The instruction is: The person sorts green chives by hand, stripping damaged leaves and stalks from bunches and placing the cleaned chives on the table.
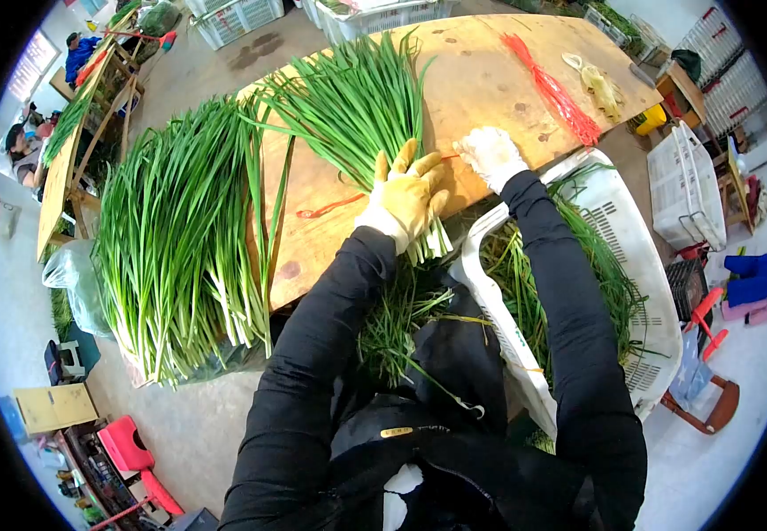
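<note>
A bunch of garlic chives (352, 111) lies on the wooden table, leaf tips pointing away and pale stem ends over the near edge. My left hand (406, 196), in a yellow-and-white glove, rests on its stems with the fingers spread. A red plastic tie (330, 207) sticks out on the left of the bunch. Right of the bunch, my gloved right hand (491, 157) has its fingers closed, with a bit of red tie showing at the fingertips. A large pile of garlic chives (180, 239) lies left of the bunch.
More red ties (550, 88) and a spare glove (594, 84) lie on the wooden table (476, 62). Under my right arm stands a white plastic basket (658, 327) with loose green leaves. Trimmings cover my lap. Several crates and a second table (56, 199) with people are farther off.
</note>
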Demonstrator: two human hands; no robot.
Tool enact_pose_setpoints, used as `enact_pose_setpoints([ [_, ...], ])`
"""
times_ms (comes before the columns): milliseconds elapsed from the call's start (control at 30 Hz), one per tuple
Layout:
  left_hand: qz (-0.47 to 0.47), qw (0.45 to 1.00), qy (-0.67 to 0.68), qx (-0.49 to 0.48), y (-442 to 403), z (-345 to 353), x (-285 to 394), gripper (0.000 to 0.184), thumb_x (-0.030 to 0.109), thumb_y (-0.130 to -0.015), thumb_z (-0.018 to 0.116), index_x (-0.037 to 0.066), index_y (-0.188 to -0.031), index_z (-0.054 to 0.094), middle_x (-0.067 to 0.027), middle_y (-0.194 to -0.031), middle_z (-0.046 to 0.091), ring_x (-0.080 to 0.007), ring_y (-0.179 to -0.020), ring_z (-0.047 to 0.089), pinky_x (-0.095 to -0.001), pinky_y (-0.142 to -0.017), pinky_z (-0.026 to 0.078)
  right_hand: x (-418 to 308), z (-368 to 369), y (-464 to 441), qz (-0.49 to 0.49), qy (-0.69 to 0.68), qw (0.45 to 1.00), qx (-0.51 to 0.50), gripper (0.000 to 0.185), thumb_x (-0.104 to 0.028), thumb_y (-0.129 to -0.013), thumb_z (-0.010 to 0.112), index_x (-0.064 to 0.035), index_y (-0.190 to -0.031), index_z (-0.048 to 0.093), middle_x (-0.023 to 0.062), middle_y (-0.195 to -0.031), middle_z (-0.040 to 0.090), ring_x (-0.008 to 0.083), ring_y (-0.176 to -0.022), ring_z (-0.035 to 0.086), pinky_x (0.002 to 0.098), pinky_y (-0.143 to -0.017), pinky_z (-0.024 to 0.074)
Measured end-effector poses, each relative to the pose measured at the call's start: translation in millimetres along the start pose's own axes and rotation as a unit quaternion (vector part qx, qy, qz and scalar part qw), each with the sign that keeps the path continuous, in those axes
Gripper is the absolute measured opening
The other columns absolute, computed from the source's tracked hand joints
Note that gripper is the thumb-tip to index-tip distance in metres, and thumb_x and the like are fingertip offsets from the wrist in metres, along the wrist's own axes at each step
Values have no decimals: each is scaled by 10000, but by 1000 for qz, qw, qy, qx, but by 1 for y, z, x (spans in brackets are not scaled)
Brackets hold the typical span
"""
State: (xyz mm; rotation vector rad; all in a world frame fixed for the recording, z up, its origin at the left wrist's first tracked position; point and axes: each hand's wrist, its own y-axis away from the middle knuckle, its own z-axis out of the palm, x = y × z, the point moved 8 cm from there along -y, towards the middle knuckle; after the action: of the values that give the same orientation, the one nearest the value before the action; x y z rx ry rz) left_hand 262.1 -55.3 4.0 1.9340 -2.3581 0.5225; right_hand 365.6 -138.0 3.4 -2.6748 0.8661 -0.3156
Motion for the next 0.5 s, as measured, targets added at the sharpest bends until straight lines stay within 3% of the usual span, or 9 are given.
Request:
enact_pose_setpoints([
  [100, 14, 1000, 10, -6, -2, -2, 1, 446, 353, -830, 393, 158, -1231, 394, -28, -1325, 305, -298, -1266, 168, -522, -1006, 98, 2, 2, 0, -27, -9, 1000, 8, 89, -188, -717, 535, -171, -785, 590, 32, -770, 553, 231, -784, 521, 363, -728, 397],
  [200, 32, 992, 122, 11, 1, -13, -3, 434, 327, -826, 410, 189, -1236, 388, -38, -1350, 280, -295, -1274, 149, -525, -1009, 55, 2, 1, -5, -14, 11, 1000, -18, 88, -181, -713, 536, -173, -779, 592, 35, -775, 558, 227, -806, 528, 366, -747, 396],
  [300, 6, 985, 171, 27, -1, -32, -18, 411, 292, -837, 401, 187, -1234, 399, -35, -1363, 263, -275, -1280, 138, -510, -1011, 75, -1, -2, -6, -2, 35, 999, -34, 89, -167, -700, 550, -161, -777, 595, 51, -783, 562, 229, -826, 532, 371, -746, 407],
  [333, -9, 970, 234, 67, 7, -61, -17, 370, 264, -850, 383, 191, -1209, 436, -31, -1342, 309, -264, -1272, 178, -490, -1011, 112, -1, -5, -6, 9, 31, 999, -43, 86, -170, -703, 548, -151, -773, 595, 61, -788, 562, 235, -828, 530, 371, -739, 412],
  [367, 51, 960, 215, 173, 18, -80, -24, 321, 148, -840, 423, 158, -1153, 492, -61, -1255, 428, -270, -1201, 329, -444, -988, 227, -1, -8, -5, 20, 26, 998, -53, 84, -173, -707, 546, -141, -768, 594, 71, -792, 561, 242, -829, 529, 371, -733, 417],
  [400, 66, 934, 286, 204, 27, -86, -38, 308, 93, -826, 444, 119, -1126, 505, -85, -1175, 483, -258, -1101, 421, -406, -936, 305, -3, -13, -3, 19, 27, 998, -52, 84, -173, -707, 546, -141, -768, 594, 71, -792, 561, 242, -829, 529, 371, -733, 417],
  [433, 80, 901, 355, 236, 35, -92, -51, 295, 39, -812, 464, 80, -1099, 518, -108, -1095, 538, -246, -1002, 512, -367, -885, 382, -7, -34, -1, 12, -11, 999, 31, 94, -195, -725, 543, -129, -768, 593, 80, -798, 560, 246, -821, 530, 365, -724, 420],
  [467, 39, 835, 486, 255, 48, -89, -68, 270, 6, -798, 477, 44, -1061, 528, -117, -1030, 556, -212, -912, 538, -320, -818, 419, -13, -58, 3, 6, -49, 992, 113, 116, -217, -744, 539, -118, -768, 592, 88, -804, 558, 251, -813, 531, 360, -716, 422],
  [500, -4, 749, 606, 268, 61, -80, -82, 246, -27, -784, 490, 8, -1023, 538, -126, -965, 574, -178, -823, 564, -273, -752, 455, -22, -67, 8, 4, -48, 993, 112, 116, -217, -744, 539, -118, -768, 592, 88, -804, 558, 251, -813, 531, 360, -716, 422],
])
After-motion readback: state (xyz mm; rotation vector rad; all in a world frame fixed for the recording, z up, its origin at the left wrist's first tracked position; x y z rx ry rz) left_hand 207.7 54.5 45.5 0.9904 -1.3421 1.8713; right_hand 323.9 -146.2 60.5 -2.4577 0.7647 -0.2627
